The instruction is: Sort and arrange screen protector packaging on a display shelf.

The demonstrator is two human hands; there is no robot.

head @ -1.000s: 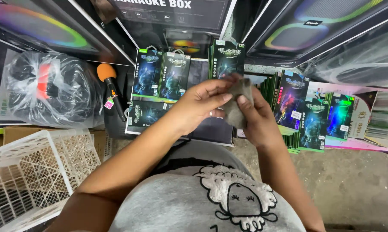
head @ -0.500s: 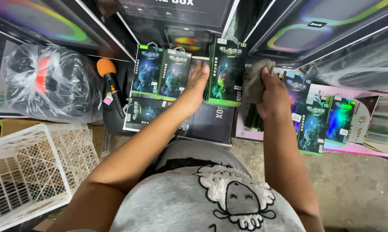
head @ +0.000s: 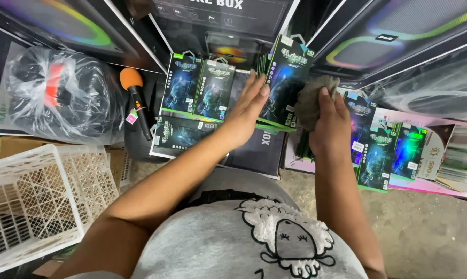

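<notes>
My left hand reaches forward with its fingers stretched flat along the left side of a tilted stack of dark, green-edged packs and props it up. My right hand grips a crumpled grey cloth and presses it against the right edge of that stack. The stack leans over a dark flat box. My thumb is hidden behind the packs.
More packs of the same kind lie to the left and right. A microphone with an orange head, a clear bag with dark gear and a white plastic crate sit at left. Big speaker cartons stand behind; the concrete floor shows at right.
Both hands have moved forward, away from my body. The pack that I held near my chest now stands with the stack, and the cloth has shifted to its right edge.
</notes>
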